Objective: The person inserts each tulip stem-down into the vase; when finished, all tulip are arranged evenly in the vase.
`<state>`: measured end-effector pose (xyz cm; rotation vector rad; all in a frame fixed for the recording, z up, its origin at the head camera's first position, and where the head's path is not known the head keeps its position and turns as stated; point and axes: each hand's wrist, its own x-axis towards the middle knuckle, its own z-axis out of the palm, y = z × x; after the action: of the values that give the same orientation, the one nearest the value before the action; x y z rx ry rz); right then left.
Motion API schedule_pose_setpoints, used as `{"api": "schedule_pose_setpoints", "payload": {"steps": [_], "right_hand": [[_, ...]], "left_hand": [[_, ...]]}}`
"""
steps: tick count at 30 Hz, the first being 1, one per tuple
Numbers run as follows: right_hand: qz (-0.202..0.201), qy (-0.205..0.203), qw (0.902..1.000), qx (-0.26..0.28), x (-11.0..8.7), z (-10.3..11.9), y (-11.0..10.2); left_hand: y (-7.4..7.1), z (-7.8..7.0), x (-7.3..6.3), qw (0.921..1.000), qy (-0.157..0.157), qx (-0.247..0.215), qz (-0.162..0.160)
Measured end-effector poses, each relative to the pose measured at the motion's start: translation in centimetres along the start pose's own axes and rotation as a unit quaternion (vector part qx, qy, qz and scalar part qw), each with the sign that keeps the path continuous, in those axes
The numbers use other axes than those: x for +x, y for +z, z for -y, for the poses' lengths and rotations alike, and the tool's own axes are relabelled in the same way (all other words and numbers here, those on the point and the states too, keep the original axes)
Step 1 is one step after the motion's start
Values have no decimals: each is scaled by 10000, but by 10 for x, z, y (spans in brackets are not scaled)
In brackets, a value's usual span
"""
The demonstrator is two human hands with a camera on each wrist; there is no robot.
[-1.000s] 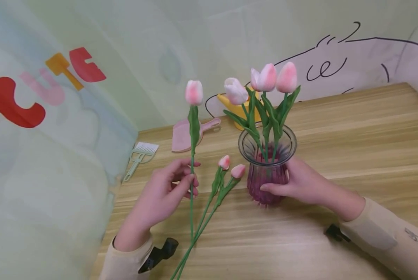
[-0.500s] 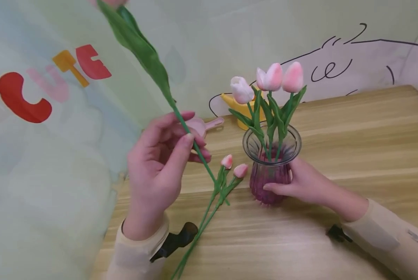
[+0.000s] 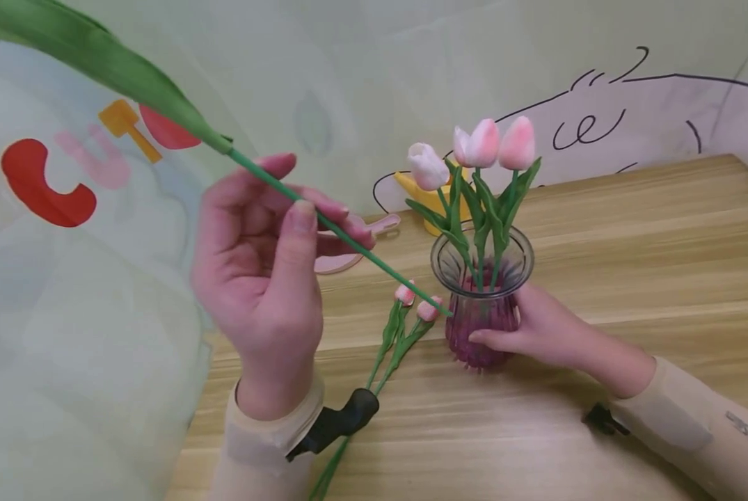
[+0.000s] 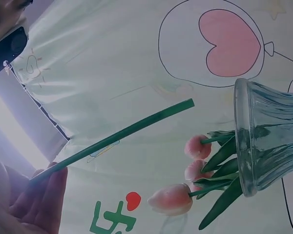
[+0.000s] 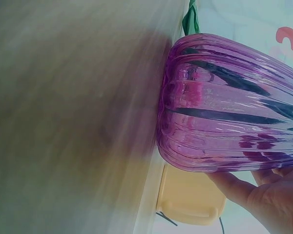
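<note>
Between thumb and fingers, my left hand (image 3: 257,278) pinches the green stem (image 3: 342,236) of an artificial tulip. Its long leaf (image 3: 129,73) slants up to the left, and its bloom is out of the head view. The stem's cut end overlaps the vase's left side there; in the left wrist view, the stem (image 4: 132,129) ends apart from the rim. My right hand (image 3: 552,323) grips the purple-tinted glass vase (image 3: 464,327), thumb in front, other fingers hidden behind. Several pink-white tulips (image 3: 516,142) stand in the vase. Two more tulips (image 3: 401,344) lie on the table, partly behind my left wrist.
Behind the vase stands a yellow watering can (image 3: 433,202). A pink dustpan (image 3: 339,263) lies on the wooden table (image 3: 630,278), mostly hidden by my left hand. A printed backdrop with a red letter (image 3: 48,184) rises beyond the table's left and back edges.
My left hand has lifted its tulip and tipped it, so the bloom end swung up left and the stem's lower end swung right toward the vase. My right hand keeps its grip on the vase.
</note>
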<state>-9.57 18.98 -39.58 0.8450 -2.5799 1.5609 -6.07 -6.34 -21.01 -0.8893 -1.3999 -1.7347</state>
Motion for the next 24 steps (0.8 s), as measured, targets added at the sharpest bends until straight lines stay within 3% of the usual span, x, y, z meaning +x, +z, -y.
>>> {"api": "schedule_pose_setpoints", "payload": {"steps": [7,12,15,20,24], "right_hand": [[4,23,10000,-14,0,-1,0],[58,31,10000,-1,1,1,0],[89,-30,10000,-3,2,2,0],[56,-55,10000,48,3,3,-1],[-5,-2,10000,51,3,2,-1]], "left_hand": [[5,9,-3,10000,52,-61,-23],[3,20,-14,9995,-285,-67,148],[2,26,-22,9973,-573,-115,440],[4,36,-32,9882,-965,-52,1191],[5,46,-36,9819,-937,334,1611]]}}
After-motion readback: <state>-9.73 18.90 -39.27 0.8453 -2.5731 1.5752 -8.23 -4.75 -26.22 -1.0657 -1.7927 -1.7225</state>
